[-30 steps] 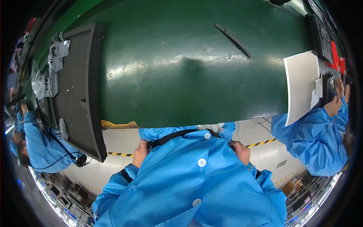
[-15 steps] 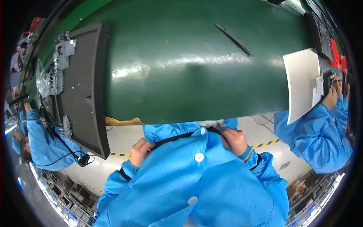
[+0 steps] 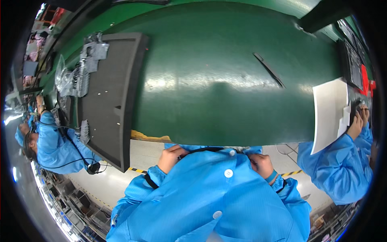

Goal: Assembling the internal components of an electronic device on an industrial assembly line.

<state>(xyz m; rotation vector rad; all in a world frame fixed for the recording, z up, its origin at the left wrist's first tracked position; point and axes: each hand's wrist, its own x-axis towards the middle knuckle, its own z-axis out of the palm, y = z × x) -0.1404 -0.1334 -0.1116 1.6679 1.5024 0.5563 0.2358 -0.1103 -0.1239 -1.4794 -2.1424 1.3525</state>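
Observation:
My left hand (image 3: 171, 158) is at my waist, below the table's near edge, its fingers curled against a black band along the blue smock (image 3: 181, 193). My right hand (image 3: 264, 165) is on the other side of the waist, fingers also curled in at the smock. What either hand grips is hidden by the fingers and cloth. Beyond them spreads the green tabletop (image 3: 225, 113). A pair of black tweezers (image 3: 269, 70) lies on it, right of the middle, far from both hands.
A dark foam-lined tray (image 3: 107, 109) stands at the left, with grey bagged parts (image 3: 82, 74) along its far side. White sheets (image 3: 330, 115) stand at the right edge. Co-workers in blue smocks sit at left (image 3: 60, 139) and right (image 3: 336, 169). The table's front edge has a worn yellowish patch (image 3: 149, 137).
The view has shifted, so tray, tweezers and table edge appear lower and farther right. My hands stay at the waist, the right one a little lower against the smock.

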